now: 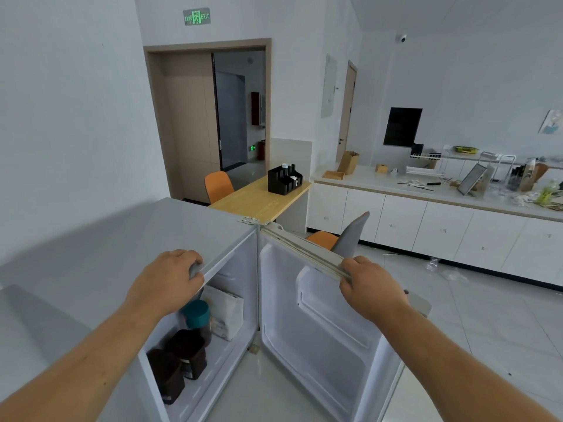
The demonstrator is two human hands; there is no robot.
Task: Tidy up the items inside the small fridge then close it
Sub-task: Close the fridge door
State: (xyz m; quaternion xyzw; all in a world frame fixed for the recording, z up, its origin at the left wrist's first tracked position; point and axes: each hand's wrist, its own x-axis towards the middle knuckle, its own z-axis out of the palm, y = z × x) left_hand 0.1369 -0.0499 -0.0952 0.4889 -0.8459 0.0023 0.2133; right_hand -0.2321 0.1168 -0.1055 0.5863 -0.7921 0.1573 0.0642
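The small white fridge (128,236) stands open below me. Its door (316,336) swings out to the right, inner side towards me. My right hand (370,287) grips the door's top edge. My left hand (169,277) rests with curled fingers on the front rim of the fridge's top. Inside on the shelf stand two dark brown containers (182,360), a jar with a teal lid (197,315) and a white paper bag (225,312) behind them, all upright. The rest of the interior is hidden by the fridge top.
A wooden table (259,199) with a black organiser (284,179) and an orange chair (217,185) stand behind the fridge. A grey-backed chair (350,236) sits just behind the open door. White cabinets and a cluttered counter (426,190) run along the right. Tiled floor lies to the right.
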